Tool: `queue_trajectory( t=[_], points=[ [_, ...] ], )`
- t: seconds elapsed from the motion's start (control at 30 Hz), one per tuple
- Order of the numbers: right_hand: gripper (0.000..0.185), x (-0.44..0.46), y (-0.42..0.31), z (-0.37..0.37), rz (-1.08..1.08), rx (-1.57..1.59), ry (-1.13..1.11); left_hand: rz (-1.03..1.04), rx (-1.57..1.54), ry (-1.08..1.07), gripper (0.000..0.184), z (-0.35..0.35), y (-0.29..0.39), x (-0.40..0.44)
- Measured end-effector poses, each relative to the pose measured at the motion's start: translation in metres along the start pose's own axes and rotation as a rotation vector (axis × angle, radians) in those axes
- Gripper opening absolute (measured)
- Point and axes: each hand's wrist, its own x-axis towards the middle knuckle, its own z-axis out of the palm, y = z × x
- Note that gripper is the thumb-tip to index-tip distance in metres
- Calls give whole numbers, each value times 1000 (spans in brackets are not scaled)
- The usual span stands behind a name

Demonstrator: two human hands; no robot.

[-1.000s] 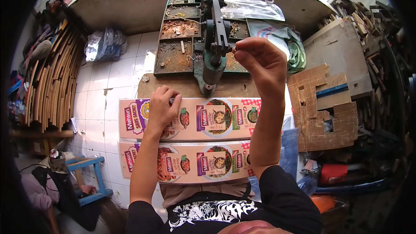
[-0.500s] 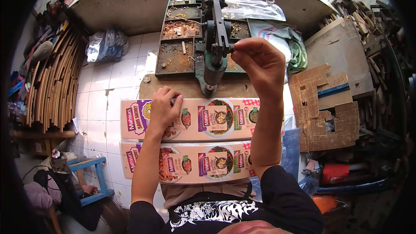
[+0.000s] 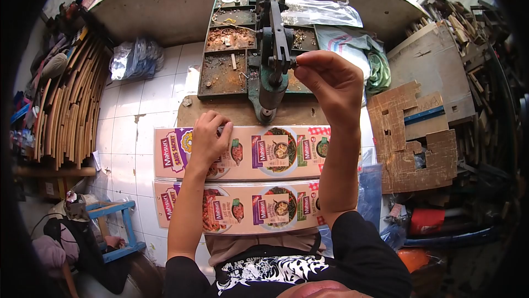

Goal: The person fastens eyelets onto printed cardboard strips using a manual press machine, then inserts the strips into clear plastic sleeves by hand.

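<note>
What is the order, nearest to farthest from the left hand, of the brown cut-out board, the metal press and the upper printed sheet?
From the left hand:
1. Upper printed sheet, under the hand.
2. Metal press, ahead, to the right.
3. Brown cut-out board, far right.

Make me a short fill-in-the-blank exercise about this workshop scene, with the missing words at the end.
The hand raised beside the dark green metal press is the person's ____ one. The other hand rests on the long peach printed strips, which lie in ____ rows. The brand name in white letters on those strips is ____. The small wooden stool frame at the lower left is painted ____.

Missing words: right; two; Mahsuri; blue.
</note>
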Motion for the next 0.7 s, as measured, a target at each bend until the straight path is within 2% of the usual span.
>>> queue_trajectory(
  t=[0.7],
  points=[
    [18, 1, 5, 2, -49, -50, 22, 0, 6, 4, 12, 0, 1, 0]
  ],
)
